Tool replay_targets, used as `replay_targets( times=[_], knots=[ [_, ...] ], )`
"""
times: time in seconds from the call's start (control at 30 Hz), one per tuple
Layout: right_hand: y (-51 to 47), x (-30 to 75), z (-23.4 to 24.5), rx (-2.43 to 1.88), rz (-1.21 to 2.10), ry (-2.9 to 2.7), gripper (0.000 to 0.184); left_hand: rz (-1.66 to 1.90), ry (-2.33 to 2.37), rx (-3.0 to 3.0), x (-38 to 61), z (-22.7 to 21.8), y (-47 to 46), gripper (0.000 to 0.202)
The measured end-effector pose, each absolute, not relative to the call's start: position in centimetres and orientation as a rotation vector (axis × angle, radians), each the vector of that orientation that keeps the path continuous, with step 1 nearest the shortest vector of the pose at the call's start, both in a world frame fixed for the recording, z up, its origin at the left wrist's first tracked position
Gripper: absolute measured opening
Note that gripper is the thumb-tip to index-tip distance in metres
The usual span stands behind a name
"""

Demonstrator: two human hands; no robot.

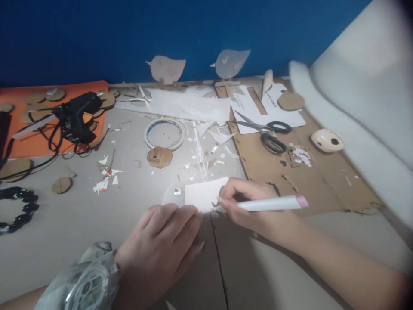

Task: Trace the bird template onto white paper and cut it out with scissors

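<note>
White rectangular card point(201, 196) mostly unmarked, steadied by left hand point(161, 243), grip unclear; pink-ended white pen point(272, 203) gripped by right hand point(247, 191); pale flat birds point(167, 69) assembled beyond.

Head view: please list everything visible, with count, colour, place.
Rectangular paper card: one, white, centre
Slim pen: one, white, pink-ended, centre right
Flat sheet: one, orange, left
Glue gun: one, black, left
Bird cutouts: two, pale, back
Tape roll: one, white, centre
Cardboard discs: several, brown, mostly left
Beaded loop: one, black, left
Cardboard sheet: one, brown, right
Scissors: one, black-handled, right
Rounded gadget: one, white, right
Paper pieces: many, mostly white, scattered
Curved panel: one, white, right
Wall: one, blue, back
Wristwatch: one, grey, left wrist
Left hand: one, at card
Right hand: one, holding pen
</note>
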State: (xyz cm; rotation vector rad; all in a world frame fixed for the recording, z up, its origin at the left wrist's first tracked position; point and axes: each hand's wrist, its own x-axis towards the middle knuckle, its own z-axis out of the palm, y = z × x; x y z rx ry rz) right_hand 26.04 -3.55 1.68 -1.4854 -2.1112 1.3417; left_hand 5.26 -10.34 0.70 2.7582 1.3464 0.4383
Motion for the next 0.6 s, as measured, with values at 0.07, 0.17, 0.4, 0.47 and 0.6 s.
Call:
replay_targets(
  times=[0.07,0.17,0.4,0.47,0.6],
  knots=[
    [-3.6,26.0,1.7,-1.484,1.349,-2.091,0.016,0.435,1.343,2.750,5.3,0.6,-10.4,0.029],
    [-3.8,26.2,1.6,-1.488,1.309,-1.938,0.016,0.416,1.333,2.741,5.2,0.7,-10.4,0.029],
    [-4.0,27.3,1.2,-1.316,1.227,-1.597,0.016,0.612,1.457,2.446,4.2,1.4,-9.6,0.033],
    [-4.0,27.6,1.4,-1.244,1.192,-1.574,0.015,0.566,1.587,2.362,4.0,1.5,-9.0,0.041],
    [-3.5,28.3,2.5,-1.264,0.961,-1.714,0.014,0.499,1.638,2.322,4.0,1.1,-8.0,0.042]
  ],
)
